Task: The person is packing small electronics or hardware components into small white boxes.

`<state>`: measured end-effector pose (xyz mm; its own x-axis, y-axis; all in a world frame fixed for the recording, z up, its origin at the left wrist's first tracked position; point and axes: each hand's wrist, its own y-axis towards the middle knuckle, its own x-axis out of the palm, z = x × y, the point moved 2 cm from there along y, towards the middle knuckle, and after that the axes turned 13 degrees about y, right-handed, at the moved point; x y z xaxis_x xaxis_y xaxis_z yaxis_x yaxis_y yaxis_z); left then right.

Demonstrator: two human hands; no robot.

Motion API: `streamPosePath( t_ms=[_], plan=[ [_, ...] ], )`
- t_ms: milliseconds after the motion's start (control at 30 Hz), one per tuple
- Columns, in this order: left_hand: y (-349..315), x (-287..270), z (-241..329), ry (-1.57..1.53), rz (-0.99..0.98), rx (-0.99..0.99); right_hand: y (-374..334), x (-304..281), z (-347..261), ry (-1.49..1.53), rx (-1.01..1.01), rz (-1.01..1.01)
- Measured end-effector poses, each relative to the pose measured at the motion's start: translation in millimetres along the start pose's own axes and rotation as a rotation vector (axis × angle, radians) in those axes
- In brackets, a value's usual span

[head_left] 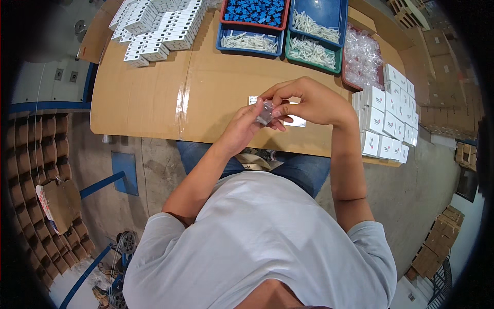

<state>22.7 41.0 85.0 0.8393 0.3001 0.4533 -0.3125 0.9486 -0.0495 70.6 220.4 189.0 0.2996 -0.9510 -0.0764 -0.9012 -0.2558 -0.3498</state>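
Observation:
Over the near edge of the cardboard-covered table, both of my hands meet at a small clear plastic bag [265, 114]. My left hand [246, 123] is closed on the bag, its thumb and fingers at the left side. From the right, my right hand [315, 103] bends inward, its fingertips pinched at the bag's right edge. What the bag contains is too small to make out. Beneath the hands lies a flat white box or card [297, 121], mostly covered by my fingers.
Stacked white boxes [378, 121] stand at the right edge; more white boxes [164, 31] fill the far left. Along the back sit a red tray [222, 15] of blue pieces, blue trays [220, 45] and a green tray [312, 64] of white sticks, and clear bags [361, 56].

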Motion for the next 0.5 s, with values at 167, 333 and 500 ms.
streamPosePath(
  t_ms=[167,333,500],
  plan=[
    [-3.8,-0.4,2.5,-0.039,0.037,-0.025,6.4,-3.2,6.1,-0.126,-0.245,0.058],
    [-3.5,-4.3,4.5,-0.110,0.050,-0.027,10.7,-2.4,4.0,-0.162,-0.223,0.052],
    [-2.1,-12.6,-7.1,-0.182,0.110,-0.080,19.6,-3.7,9.0,-0.150,-0.244,0.028]
  ],
)
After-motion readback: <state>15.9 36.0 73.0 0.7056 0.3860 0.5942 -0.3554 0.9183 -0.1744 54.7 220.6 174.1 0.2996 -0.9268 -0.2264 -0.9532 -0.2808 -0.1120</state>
